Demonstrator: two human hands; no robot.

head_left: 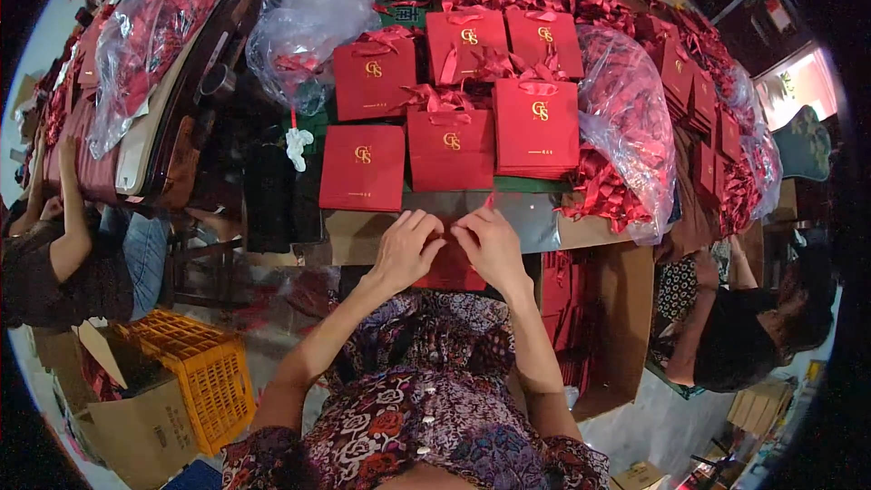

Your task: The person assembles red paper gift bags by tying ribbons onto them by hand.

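Between my hands, at the table's near edge, is a red paper bag point(451, 274), partly covered by them. My left hand point(406, 247) is closed, fingertips pinched at the bag's upper part; what lies in the pinch is hidden. My right hand point(493, 245) is closed too, and the tip of a red ribbon point(490, 202) sticks up from its fingers. Just beyond my hands lie several finished-looking red gift bags with gold print, such as a flat bag point(361, 177) at the left and a bag with ribbon handles point(451, 156) in the middle.
A clear plastic sack of red ribbons point(626, 118) sits at the right, a crumpled plastic bag point(308, 18) at the far left. Below right stands a cardboard box point(617, 327) holding red bags; an orange crate point(213, 381) is on the floor left. Other people sit on both sides.
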